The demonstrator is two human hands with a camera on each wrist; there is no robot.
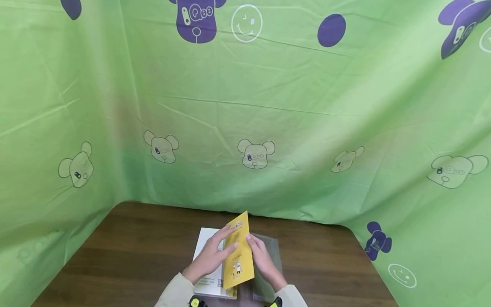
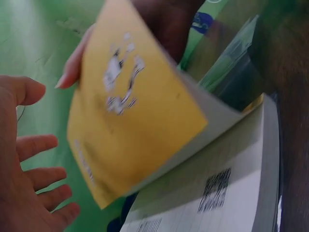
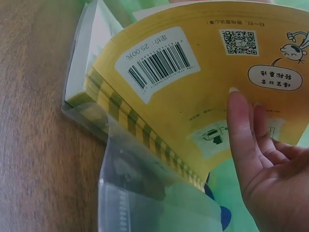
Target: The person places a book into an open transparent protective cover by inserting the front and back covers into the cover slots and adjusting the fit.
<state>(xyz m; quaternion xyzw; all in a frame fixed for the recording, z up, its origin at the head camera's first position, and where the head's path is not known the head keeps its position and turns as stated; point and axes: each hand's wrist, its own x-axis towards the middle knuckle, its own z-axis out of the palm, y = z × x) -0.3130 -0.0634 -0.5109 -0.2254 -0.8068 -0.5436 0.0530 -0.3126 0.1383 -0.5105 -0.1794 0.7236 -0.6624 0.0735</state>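
A book lies open on the table, its yellow cover (image 1: 242, 251) raised at a slant between my hands. Cartoon figures and printed text mark the side facing me. The outer side (image 3: 207, 63) carries a barcode and a QR code. My left hand (image 1: 211, 256) is beside the cover with fingers spread; in the left wrist view those fingers are apart from it. On the other side, my right hand (image 1: 264, 262) rests its fingers against the cover's outside. A white page (image 2: 231, 179) with a QR code lies below. Clear plastic (image 1: 274, 249) extends to the right, under my right hand.
The brown wooden table (image 1: 126, 251) stretches to both sides of the book. Green fabric (image 1: 215, 106) with bear prints surrounds the table's back and sides. A striped yellow and dark edge (image 3: 140, 130) runs along the book beside the plastic.
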